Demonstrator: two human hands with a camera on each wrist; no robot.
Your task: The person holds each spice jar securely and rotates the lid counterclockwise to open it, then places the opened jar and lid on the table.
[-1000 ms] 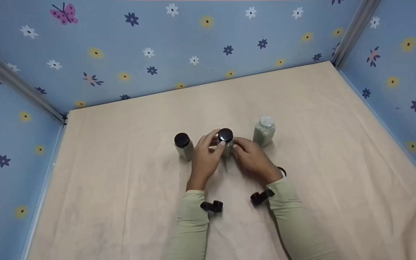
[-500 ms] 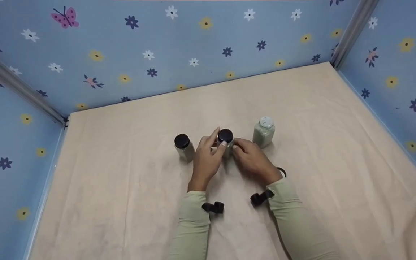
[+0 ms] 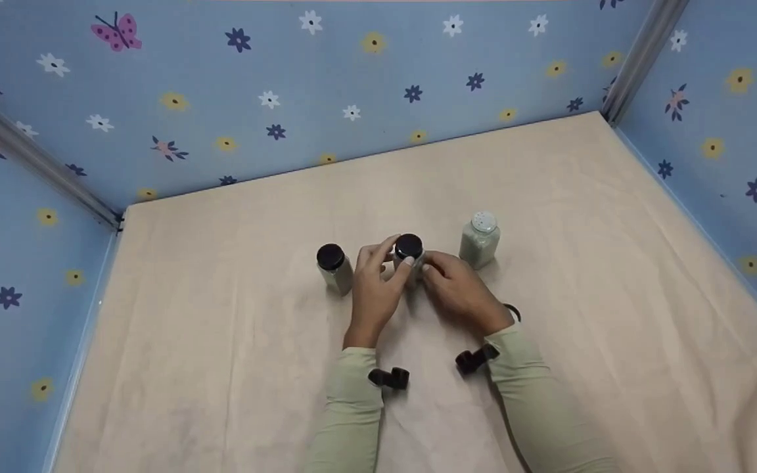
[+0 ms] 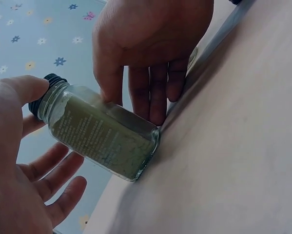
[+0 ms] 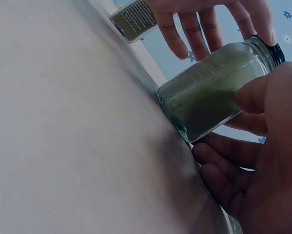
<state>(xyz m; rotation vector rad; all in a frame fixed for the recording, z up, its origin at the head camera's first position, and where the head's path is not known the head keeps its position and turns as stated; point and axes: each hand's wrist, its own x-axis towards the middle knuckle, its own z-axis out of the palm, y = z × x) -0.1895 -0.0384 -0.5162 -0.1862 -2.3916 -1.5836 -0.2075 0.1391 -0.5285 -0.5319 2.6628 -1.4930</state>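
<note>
A glass spice jar (image 4: 104,131) with a printed label, green contents and a black cap (image 3: 409,246) stands upright on the cloth between both hands. My left hand (image 3: 376,292) pinches the cap, thumb on the near side and a finger at the far left; its other fingers spread below, off the glass. My right hand (image 3: 462,289) steadies the jar's body from the right between thumb and fingers, low near the base. To the left stands a second black-capped jar (image 3: 336,272). On the right is a jar (image 3: 480,244) with a pale perforated shaker top and no black cap.
A beige cloth (image 3: 273,394) with soft creases covers the table. Blue flowered panels (image 3: 352,72) wall it in at the back and both sides, with grey metal posts (image 3: 644,59) at the corners.
The fingers of my left hand shift slightly around the cap, the far finger lifting and then settling back. My right hand and the three jars stay in place.
</note>
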